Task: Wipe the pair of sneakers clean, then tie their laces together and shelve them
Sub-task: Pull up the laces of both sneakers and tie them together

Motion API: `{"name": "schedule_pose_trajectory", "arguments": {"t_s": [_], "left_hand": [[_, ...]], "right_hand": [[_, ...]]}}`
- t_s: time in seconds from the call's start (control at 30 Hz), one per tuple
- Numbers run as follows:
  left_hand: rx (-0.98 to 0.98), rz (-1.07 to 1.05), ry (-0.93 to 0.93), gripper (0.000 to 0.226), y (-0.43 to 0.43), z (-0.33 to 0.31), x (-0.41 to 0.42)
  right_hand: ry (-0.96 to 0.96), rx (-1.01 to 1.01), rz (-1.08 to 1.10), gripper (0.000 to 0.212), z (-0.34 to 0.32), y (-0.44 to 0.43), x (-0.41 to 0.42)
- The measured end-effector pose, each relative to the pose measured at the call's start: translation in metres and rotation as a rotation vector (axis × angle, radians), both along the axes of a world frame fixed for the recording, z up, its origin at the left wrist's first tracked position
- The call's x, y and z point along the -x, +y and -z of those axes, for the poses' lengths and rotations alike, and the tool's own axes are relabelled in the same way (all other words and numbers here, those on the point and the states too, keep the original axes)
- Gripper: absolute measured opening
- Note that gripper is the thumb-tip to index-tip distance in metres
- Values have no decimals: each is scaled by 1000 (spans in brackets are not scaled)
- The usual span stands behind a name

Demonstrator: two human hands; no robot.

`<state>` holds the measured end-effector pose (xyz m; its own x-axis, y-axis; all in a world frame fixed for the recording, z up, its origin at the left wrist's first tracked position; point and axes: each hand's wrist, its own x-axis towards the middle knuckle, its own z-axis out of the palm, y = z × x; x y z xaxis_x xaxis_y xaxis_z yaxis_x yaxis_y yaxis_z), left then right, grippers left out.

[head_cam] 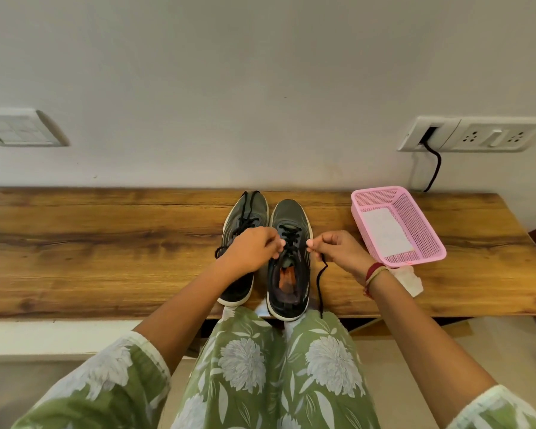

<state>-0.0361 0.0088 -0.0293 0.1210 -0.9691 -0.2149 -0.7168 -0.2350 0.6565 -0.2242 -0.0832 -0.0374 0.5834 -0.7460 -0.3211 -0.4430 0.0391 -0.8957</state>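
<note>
Two dark grey sneakers with white soles stand side by side on a wooden bench [106,243], toes toward the wall. My left hand [251,249] lies over the left sneaker [245,209] and pinches a black lace beside the right sneaker's eyelets. My right hand [338,249] pinches another black lace end [321,286], which dangles down past the right sneaker [290,274] toward the bench's front edge. The left sneaker's laces trail loose over its toe.
A pink mesh basket [415,230] holding a white sheet stands to the right on the bench. A crumpled white wipe [410,280] lies in front of it. Wall sockets with a black cable [433,168] sit at the back right. My knees press against the bench front.
</note>
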Motion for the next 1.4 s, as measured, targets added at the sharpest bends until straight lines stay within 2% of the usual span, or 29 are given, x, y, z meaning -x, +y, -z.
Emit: {"name": "schedule_pose_trajectory", "arguments": {"t_s": [0.17,0.23,0.3,0.4,0.47,0.6,0.7,0.87,0.97,1.13,1.3,1.4], "left_hand": [[89,-203,414,23,-1,4,15],[130,-277,571,25,0,16,21],[206,-306,688,26,1,27,26],[249,-401,959,25,0,34,32],[273,-452,1066,21,-4,38,32],[296,-500,1118,17,-13,45,30],[288,-497,1143,14,-15,50,30],[298,-511,1060,24,-14,57,28],[333,-515,1002,28,-15,53,32],[350,-544,1051,29,-16,48,35],[328,-536,1127,12,-17,42,33],[268,-511,1172,14,-18,38,32]], "right_hand": [[-130,-183,56,21,-10,9,-4],[-209,-189,97,17,-5,16,-10],[-335,-179,155,15,2,21,-15],[-604,-343,283,17,7,28,-20],[-707,-423,358,17,11,31,-26],[-750,-465,469,16,20,29,-38],[-791,-478,504,5,23,27,-45],[-720,-366,491,24,31,27,-47],[-653,-267,485,26,34,29,-45],[-697,-365,626,19,30,29,-47],[-627,-435,695,14,26,26,-52],[-626,-493,684,8,22,23,-51]]}}
